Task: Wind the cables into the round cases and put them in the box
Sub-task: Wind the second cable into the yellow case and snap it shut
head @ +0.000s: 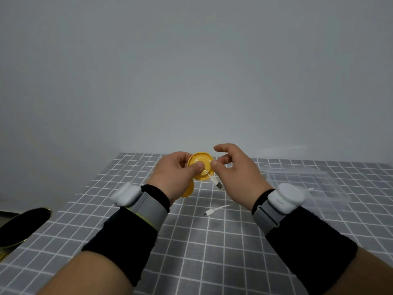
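1. Left hand [177, 175] grips the yellow case [202, 161] above the table [212, 252], with the thumb pressed on its face and the fingers curled behind.
2. Right hand [236, 173] pinches the white cable [212, 178] at the case's right edge, between thumb and a finger.
3. Cable crosses the case face. Its plug [218, 185] hangs free just below the case.
4. Second yellow disc [188, 191] shows under the left hand. Can't tell if it's held.
5. Another cable end [214, 210] lies on the table between the wrists.
6. Clear box [331, 188] sits on the table to the right, apart from the right hand.
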{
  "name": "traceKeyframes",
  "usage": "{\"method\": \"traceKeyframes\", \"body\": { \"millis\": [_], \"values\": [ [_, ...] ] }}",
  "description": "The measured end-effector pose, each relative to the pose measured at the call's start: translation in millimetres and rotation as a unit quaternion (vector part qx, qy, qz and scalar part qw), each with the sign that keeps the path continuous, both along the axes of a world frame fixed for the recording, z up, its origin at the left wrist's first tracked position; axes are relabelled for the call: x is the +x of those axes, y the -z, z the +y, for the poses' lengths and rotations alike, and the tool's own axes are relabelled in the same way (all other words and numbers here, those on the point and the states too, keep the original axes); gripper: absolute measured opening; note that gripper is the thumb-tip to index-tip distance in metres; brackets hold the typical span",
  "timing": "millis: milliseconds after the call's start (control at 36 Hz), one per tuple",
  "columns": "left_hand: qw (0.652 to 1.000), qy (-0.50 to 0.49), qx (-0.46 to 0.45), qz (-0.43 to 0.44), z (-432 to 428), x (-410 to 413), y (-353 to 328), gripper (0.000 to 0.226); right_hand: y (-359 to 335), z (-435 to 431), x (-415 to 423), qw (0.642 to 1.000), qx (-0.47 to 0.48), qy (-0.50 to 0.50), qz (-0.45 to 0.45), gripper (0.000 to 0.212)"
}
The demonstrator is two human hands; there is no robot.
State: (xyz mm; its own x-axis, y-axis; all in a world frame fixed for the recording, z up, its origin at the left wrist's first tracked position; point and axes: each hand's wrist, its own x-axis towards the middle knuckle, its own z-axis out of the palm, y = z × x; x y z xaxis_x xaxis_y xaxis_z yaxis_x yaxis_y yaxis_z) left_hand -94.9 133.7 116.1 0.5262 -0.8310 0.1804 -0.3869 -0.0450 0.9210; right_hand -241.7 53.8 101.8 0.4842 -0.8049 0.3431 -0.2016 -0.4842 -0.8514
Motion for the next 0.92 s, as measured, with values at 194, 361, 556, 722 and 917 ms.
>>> {"method": "traceKeyframes", "body": {
  "millis": [194, 361, 556, 722, 917],
  "values": [
    [0.998, -0.033, -0.043, 0.014, -2, -8, 4, 0.007, 4, 0, 15, 0.977, 0.195, 0.01, -0.086, 0.022],
    [0.995, -0.038, -0.056, 0.077, -1, -13, 13, 0.007, -1, -2, 10, 0.973, 0.214, 0.004, -0.084, 0.014],
    [0.998, 0.049, 0.024, -0.011, 1, 2, 5, 0.028, -7, -9, 1, 0.99, 0.139, -0.014, -0.007, 0.007],
    [0.967, 0.095, 0.091, -0.218, 0, 9, -14, 0.027, -18, -12, -1, 0.992, 0.003, -0.029, 0.124, 0.008],
    [0.965, 0.082, 0.098, -0.23, -3, 12, -12, 0.016, -27, -8, -1, 0.978, -0.084, -0.004, 0.192, 0.013]
  ]
}}
